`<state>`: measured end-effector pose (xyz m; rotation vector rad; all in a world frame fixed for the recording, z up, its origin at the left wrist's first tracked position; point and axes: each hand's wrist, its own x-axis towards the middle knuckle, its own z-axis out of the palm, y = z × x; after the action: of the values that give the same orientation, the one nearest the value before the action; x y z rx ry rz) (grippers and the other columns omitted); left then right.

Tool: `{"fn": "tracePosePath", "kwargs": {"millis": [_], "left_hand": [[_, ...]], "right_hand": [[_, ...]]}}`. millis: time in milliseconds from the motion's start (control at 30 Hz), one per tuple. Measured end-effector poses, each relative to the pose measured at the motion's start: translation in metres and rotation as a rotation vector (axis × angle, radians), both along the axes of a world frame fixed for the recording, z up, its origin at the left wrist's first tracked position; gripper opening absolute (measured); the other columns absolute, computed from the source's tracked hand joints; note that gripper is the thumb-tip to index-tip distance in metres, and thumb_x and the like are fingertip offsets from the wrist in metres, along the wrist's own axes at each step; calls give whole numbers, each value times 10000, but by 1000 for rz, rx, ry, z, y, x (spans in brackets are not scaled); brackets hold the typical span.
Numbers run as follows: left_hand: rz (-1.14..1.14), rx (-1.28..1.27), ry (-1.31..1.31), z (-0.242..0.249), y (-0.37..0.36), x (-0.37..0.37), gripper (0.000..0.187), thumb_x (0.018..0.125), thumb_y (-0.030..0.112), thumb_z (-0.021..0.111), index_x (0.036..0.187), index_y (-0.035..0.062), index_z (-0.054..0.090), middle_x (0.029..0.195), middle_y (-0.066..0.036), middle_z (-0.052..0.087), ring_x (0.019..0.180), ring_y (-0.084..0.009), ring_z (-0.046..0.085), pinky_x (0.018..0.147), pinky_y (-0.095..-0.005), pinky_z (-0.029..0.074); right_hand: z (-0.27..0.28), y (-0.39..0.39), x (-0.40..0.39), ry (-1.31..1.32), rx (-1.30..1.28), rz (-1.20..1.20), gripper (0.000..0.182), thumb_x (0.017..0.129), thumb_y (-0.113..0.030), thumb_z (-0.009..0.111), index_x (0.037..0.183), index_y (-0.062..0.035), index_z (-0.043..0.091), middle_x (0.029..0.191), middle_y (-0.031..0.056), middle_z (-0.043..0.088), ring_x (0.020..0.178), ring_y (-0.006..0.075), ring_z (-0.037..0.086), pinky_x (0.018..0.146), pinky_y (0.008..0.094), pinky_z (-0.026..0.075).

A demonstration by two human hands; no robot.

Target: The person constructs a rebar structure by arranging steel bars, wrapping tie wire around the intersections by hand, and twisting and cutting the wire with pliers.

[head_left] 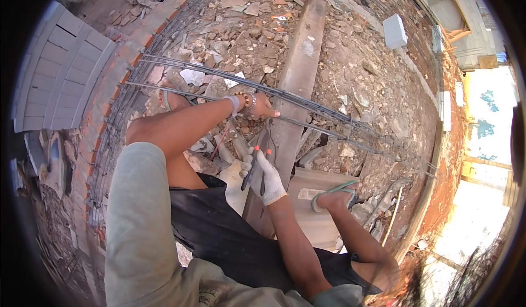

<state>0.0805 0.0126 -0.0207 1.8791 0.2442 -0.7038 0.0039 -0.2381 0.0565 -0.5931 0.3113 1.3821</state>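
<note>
My left hand (262,107), bare and with beaded bracelets at the wrist, is closed round a thin steel bar (307,125) where it passes over a concrete beam (302,49). A bundle of longer steel bars (219,74) runs just above it. Below, my right hand (265,176) wears a white glove and is wrapped round pliers (250,171) with dark handles and orange-red marks near the top. A thin bent wire (272,137) hangs beside the beam between my two hands.
Broken tiles and rubble (246,38) cover the ground. A brick wall edge (112,96) runs along the left, beside grey boards (60,71). A white block (394,31) lies at the upper right. My sandalled foot (333,197) rests on a panel (307,222).
</note>
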Motion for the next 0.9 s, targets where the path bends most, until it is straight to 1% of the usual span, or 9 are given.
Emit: {"fn": "tracePosePath", "kwargs": {"millis": [200, 300, 467, 567, 667, 700, 800, 867, 900], "left_hand": [[19, 14, -7, -1, -2, 0, 681, 795, 723, 630, 916, 66, 761, 773, -29, 688, 713, -171, 647, 650, -317, 509], [64, 12, 2, 1, -3, -2, 690, 791, 727, 630, 904, 58, 758, 776, -35, 691, 714, -179, 652, 649, -318, 513], [87, 59, 43, -7, -6, -2, 675, 818, 706, 611, 865, 46, 745, 779, -64, 700, 686, -217, 649, 659, -351, 517], [60, 216, -23, 10, -12, -3, 665, 882, 685, 527, 852, 53, 733, 802, -102, 697, 760, -242, 658, 735, -365, 515], [290, 852, -423, 43, -41, -29, 650, 897, 648, 504, 947, 33, 710, 986, -202, 689, 899, -349, 662, 790, -408, 522], [427, 915, -424, 62, -54, -39, 668, 912, 627, 472, 1024, 4, 685, 1129, -284, 635, 967, -412, 634, 876, -442, 504], [465, 747, -91, 91, -86, -71, 736, 846, 695, 527, 971, -8, 707, 997, -218, 682, 915, -344, 669, 812, -410, 529], [432, 50, 366, 78, -83, -84, 756, 805, 751, 555, 927, 22, 716, 762, -128, 665, 779, -286, 675, 751, -386, 533], [454, -10, 312, 65, -91, -87, 751, 792, 758, 570, 908, 32, 719, 722, -108, 653, 741, -263, 669, 718, -371, 529]], "right_hand": [[4, 2, -3, -9, -1, -30, 361, 992, -392, 564, 1192, -98, 502, 929, 4, 519, 799, 144, 523, 704, 310, 451], [4, -4, 4, 225, 115, -117, 401, 983, -434, 566, 1187, -95, 503, 904, -3, 505, 747, 126, 513, 646, 275, 447], [-11, -13, 4, 284, 178, -129, 375, 985, -430, 566, 1168, -107, 508, 869, -36, 483, 690, 85, 492, 595, 243, 437], [-13, -9, -2, 261, 169, -137, 316, 993, -381, 569, 1156, -118, 510, 857, -51, 471, 682, 68, 483, 586, 237, 435], [-13, -11, -2, 287, 203, -144, 234, 1018, -309, 529, 1162, -126, 508, 850, -41, 467, 696, 82, 481, 599, 248, 429], [-14, -11, -3, 314, 231, -156, 206, 1029, -281, 509, 1167, -128, 506, 849, -34, 467, 704, 92, 481, 607, 255, 426], [-25, -12, -5, 370, 337, -177, 193, 1030, -280, 503, 1157, -135, 506, 848, -44, 468, 699, 78, 476, 599, 241, 425], [-27, -10, -8, 383, 342, -200, 197, 1032, -288, 501, 1138, -123, 514, 833, -54, 461, 682, 64, 471, 579, 233, 426], [-28, -10, -9, 359, 311, -204, 204, 1033, -294, 503, 1133, -116, 520, 822, -53, 456, 670, 61, 470, 569, 231, 427]]}}
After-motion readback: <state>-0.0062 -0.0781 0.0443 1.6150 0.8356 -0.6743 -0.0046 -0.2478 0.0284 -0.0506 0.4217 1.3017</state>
